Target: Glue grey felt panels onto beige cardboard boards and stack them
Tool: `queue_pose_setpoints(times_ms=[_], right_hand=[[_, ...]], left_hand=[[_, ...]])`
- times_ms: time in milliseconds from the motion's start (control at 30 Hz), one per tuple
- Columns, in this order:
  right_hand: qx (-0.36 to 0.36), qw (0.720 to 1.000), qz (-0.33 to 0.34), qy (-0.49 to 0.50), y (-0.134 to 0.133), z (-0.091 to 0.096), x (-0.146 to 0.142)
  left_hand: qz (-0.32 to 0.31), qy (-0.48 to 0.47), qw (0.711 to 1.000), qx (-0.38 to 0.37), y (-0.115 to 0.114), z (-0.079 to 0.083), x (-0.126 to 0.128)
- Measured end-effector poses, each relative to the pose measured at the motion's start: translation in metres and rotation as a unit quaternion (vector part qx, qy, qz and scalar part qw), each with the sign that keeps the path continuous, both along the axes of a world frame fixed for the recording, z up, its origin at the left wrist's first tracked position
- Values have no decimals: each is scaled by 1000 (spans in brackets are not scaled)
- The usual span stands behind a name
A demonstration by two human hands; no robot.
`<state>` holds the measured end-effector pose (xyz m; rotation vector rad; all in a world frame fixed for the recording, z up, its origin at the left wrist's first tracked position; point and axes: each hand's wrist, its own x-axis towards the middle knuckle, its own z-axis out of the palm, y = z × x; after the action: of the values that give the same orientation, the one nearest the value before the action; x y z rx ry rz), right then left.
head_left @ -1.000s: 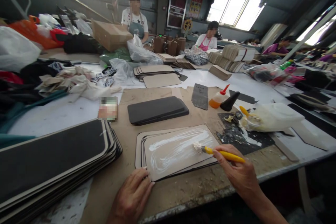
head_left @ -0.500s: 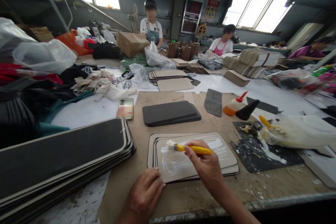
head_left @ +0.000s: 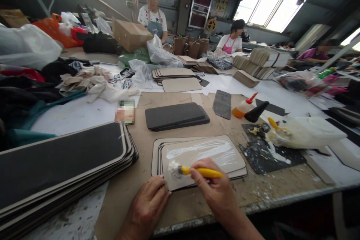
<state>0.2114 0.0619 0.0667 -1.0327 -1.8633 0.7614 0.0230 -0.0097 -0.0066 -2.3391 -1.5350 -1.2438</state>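
Observation:
My right hand (head_left: 212, 183) is closed round the yellow handle of a glue brush (head_left: 201, 171). The bristles, clotted with white glue, press on the near left part of a beige panel (head_left: 194, 157) with rounded corners. White streaks cover much of its upper face. It lies on top of a small, slightly fanned stack of similar panels. At the near left corner of this stack rests my left hand (head_left: 149, 202), its fingers bent and together against the edge; whether they pinch the panel is hidden. Beyond the stack lie dark grey panels (head_left: 176, 115).
A tall stack of long dark panels (head_left: 64, 157) fills the left. To the right are a glue-smeared black board (head_left: 270, 157), a plastic glue container (head_left: 312, 133) with a yellow-handled tool, and a red-tipped bottle (head_left: 243, 107). Co-workers (head_left: 153, 18) sit or stand across the table.
The brush in my right hand has moved toward me and slightly left, down the panel. White streaks now run along the panel's far part. The whole view has shifted a little.

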Motion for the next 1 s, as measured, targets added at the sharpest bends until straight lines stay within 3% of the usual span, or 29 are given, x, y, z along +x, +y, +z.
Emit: queue_pose_setpoints(times_ms=[67,100,167,267,333,400,500,633,733,800,867,933,1000], right_hand=[[5,1000,18,1,0,-6,-1],[11,1000,-4,-4,6,-10,8],[25,994,-100,-23,23,-20,42],[44,958,-275,-67,48,-25,108],[59,942,-317,-92,50,-19,136],[53,946,-306,-93,38,-11,139],[12,969,-239,-64,8,-4,107],[2,990,-128,-54,-11,-12,78],[22,977,-196,-74,-5,-16,105],[22,955,-281,-92,0,-12,129],[26,941,-318,-112,0,-5,140],[43,948,-291,-125,-5,1,130],[67,966,-218,-120,-11,1,105]], left_hand=[[-7,5,1000,13,1,2,-1],[-8,8,1000,17,1,2,-2],[-11,13,1000,19,1,1,-3],[-25,21,999,13,0,-4,-6],[-26,23,999,12,0,-7,-6],[-17,21,1000,9,-1,-8,-6],[-10,18,1000,10,-1,-7,-5],[-16,19,1000,8,-1,-6,-5],[-8,13,1000,1,-1,-7,-5],[-4,12,1000,-3,-2,-6,-4],[-2,9,1000,0,-2,-6,-3],[-2,1,1000,-5,-3,-6,-2],[4,-11,1000,-22,-3,-5,-1]])
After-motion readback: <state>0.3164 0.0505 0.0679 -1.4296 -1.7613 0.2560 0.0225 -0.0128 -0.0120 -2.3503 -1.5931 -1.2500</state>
